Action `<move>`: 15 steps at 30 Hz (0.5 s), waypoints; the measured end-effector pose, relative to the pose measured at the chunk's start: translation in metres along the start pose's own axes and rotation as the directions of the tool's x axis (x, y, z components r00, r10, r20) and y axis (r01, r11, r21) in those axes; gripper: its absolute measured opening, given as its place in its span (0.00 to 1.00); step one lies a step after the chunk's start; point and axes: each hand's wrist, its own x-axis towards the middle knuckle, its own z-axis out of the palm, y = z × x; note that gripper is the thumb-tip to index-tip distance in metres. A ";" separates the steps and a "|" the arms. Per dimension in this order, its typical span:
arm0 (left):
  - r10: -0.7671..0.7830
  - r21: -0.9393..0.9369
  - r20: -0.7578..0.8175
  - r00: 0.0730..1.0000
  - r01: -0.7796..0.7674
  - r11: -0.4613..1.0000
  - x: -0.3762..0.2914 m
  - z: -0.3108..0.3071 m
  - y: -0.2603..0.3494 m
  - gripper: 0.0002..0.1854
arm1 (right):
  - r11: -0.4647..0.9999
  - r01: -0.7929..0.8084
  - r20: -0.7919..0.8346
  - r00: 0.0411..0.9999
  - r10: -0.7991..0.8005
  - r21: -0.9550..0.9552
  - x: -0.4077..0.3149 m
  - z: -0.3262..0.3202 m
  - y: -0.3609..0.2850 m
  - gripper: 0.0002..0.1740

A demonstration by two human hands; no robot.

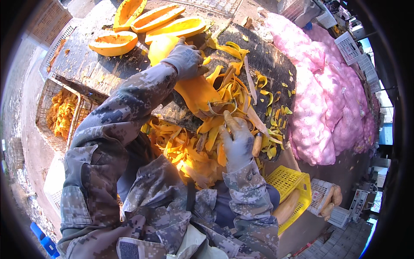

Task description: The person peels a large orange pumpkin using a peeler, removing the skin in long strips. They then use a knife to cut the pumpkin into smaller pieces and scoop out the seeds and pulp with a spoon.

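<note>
A long orange squash (198,94), its skin mostly pared off, lies slantwise on a dark, worn wooden board (106,73). My left hand (186,61), in a pale knit glove, grips it from above around the middle. In my gloved right hand (238,140) is a peeler with a curved metal frame (233,104), its blade at the squash's near end. The peeler's handle is mostly hidden by my fingers. Long strips of peel (237,87) pile up beside the squash. A wooden handle (257,144) shows just right of my right hand; its other end is covered.
Hollowed squash halves (114,43) rest at the board's far left. Below the near edge lies a heap of peelings (181,152). Orange pulp fills a crate (61,113) at left. Pink full sacks (326,97) flank the board's right; a yellow crate (305,194) holds squash.
</note>
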 end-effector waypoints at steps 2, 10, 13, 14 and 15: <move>-0.041 0.036 0.177 0.983 0.036 0.999 0.023 -0.008 0.005 0.25 | 0.996 -0.087 0.037 0.995 0.088 -0.015 0.013 0.002 0.000 0.26; -0.067 0.051 -0.118 0.991 0.074 0.996 0.050 -0.006 0.018 0.30 | 0.990 0.040 0.122 0.992 -0.023 -0.135 0.037 0.005 0.008 0.27; -0.248 -0.175 -0.004 0.969 0.243 0.954 0.057 -0.011 0.015 0.28 | 0.989 -0.056 0.150 0.986 0.076 -0.133 0.045 0.006 0.017 0.28; -0.239 -0.258 0.022 0.971 0.237 0.937 0.055 -0.012 0.011 0.27 | 0.985 -0.013 0.168 0.985 0.042 -0.170 0.046 0.006 0.019 0.28; -0.226 -0.342 0.052 0.973 0.230 0.911 0.050 -0.011 0.005 0.25 | 0.981 0.009 0.169 0.985 0.025 -0.195 0.046 0.005 0.020 0.28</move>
